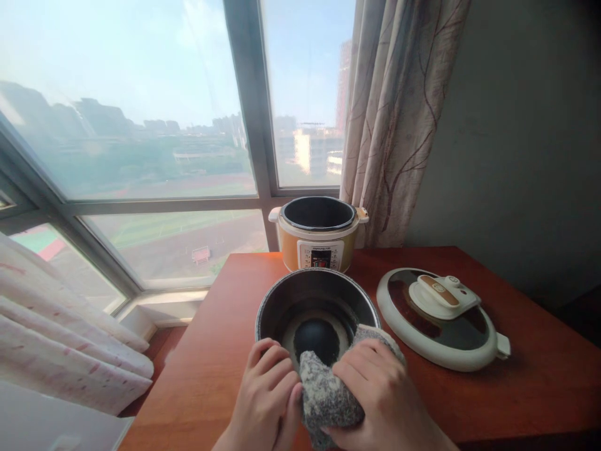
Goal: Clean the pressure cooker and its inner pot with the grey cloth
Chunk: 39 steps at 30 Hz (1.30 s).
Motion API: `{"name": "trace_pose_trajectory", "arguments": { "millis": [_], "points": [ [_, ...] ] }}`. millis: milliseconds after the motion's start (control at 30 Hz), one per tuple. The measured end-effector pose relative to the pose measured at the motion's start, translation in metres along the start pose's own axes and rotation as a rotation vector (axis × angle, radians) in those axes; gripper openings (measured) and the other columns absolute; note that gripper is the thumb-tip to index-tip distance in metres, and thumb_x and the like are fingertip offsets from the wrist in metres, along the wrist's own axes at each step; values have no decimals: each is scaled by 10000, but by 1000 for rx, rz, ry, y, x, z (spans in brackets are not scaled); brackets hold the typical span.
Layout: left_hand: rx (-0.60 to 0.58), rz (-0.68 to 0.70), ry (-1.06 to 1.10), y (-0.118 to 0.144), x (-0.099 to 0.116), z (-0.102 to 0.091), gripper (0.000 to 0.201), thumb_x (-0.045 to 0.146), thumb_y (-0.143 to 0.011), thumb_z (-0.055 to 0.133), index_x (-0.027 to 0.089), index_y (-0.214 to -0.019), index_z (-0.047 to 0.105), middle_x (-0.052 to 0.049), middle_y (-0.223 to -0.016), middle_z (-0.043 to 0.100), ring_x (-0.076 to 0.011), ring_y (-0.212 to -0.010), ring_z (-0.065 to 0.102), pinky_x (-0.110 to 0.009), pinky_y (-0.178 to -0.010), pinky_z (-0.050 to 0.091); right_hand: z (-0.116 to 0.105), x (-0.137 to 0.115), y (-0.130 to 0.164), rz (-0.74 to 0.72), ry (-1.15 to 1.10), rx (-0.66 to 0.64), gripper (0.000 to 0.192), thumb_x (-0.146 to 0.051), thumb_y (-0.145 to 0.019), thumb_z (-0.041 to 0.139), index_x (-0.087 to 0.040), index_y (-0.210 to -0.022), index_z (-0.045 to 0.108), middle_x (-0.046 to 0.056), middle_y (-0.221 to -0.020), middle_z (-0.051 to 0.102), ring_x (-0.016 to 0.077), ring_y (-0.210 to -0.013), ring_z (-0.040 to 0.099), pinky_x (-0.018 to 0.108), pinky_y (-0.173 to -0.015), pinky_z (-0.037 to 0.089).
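Note:
A dark metal inner pot [300, 298] stands on the red-brown table [211, 363] right in front of me. My left hand [265, 398] grips the pot's near rim on the left. My right hand [380, 394] presses a speckled grey cloth [323, 394] over the near rim, with part of the cloth hanging down the pot's outer side. Behind the pot sits a yellow electric pressure cooker body [318, 241], open at the top, with a control panel facing me.
The cooker's white and brown lid [439, 316] lies flat on the table to the right of the pot. A window and a patterned curtain [394, 119] stand behind the table. Pale fabric [61, 351] lies at the left, below table height.

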<state>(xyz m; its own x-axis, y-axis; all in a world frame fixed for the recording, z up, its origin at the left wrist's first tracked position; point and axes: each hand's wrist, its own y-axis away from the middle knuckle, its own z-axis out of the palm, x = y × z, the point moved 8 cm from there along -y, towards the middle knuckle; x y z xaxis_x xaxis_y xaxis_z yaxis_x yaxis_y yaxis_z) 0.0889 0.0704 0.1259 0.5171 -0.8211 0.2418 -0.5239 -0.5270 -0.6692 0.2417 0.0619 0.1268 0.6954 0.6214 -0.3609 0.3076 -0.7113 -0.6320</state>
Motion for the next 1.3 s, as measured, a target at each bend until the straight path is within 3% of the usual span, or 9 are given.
{"name": "trace_pose_trajectory", "arguments": {
  "millis": [300,500,700,767,867,967,1067,1200,1300],
  "points": [
    [68,-63,91,-4,2,-1,251,26,-880,415,207,-712,369,23,-617,469,-148,-638,458,-369,-770,391,9,-12,2,-116,-13,-10,307,-304,-661,713,-208,-938,623,21,-845,685,225,-778,610,396,-817,432],
    [45,-33,124,-5,-10,0,247,62,-881,428,212,-704,345,27,-599,431,-153,-633,446,-377,-782,395,0,10,-9,-114,-109,-263,316,-230,-610,712,-233,-911,613,6,-906,684,225,-892,599,409,-954,451],
    [37,-26,139,-5,-16,-1,236,74,-870,441,214,-709,341,29,-601,419,-158,-640,445,-386,-806,400,-23,43,-21,-156,-148,-453,420,-175,-582,708,-262,-990,655,14,-1049,703,273,-1101,621,563,-1213,226],
    [25,-34,141,-4,-17,1,237,75,-872,445,214,-713,337,29,-610,415,-156,-645,439,-385,-812,400,-28,56,-21,-157,-153,-482,500,-133,-576,694,-273,-1055,672,46,-1243,670,334,-1322,513,621,-1224,154],
    [24,-35,141,-3,-16,2,242,65,-877,443,210,-717,334,32,-618,409,-150,-657,438,-380,-829,398,-31,73,-14,-90,-136,-485,639,-78,-610,662,-300,-1209,659,53,-1558,453,371,-1521,247,678,-1214,86],
    [46,-27,136,-4,-15,0,246,49,-876,437,206,-716,339,36,-615,396,-144,-655,431,-371,-839,397,-32,87,4,59,-168,-396,765,-83,-696,669,-329,-1411,548,40,-1673,263,346,-1560,141,621,-1234,124],
    [54,-30,134,-5,-15,0,242,42,-875,435,205,-719,348,36,-619,395,-142,-658,431,-368,-843,399,-30,105,33,297,-277,-190,848,-174,-774,730,-351,-1533,396,37,-1699,184,328,-1567,117,572,-1251,126],
    [58,-33,134,-4,-14,-1,238,44,-875,431,205,-719,351,35,-621,398,-144,-668,443,-377,-863,398,-12,125,78,632,-716,100,863,-372,-821,774,-370,-1563,333,52,-1680,259,313,-1543,231,527,-1233,243],
    [56,-36,135,-4,-14,0,239,46,-875,435,206,-717,352,35,-620,396,-145,-663,439,-378,-859,397,9,136,108,942,-1070,353,726,-438,-807,788,-362,-1467,496,72,-1606,419,314,-1467,399,475,-1134,420]
  ]
}}
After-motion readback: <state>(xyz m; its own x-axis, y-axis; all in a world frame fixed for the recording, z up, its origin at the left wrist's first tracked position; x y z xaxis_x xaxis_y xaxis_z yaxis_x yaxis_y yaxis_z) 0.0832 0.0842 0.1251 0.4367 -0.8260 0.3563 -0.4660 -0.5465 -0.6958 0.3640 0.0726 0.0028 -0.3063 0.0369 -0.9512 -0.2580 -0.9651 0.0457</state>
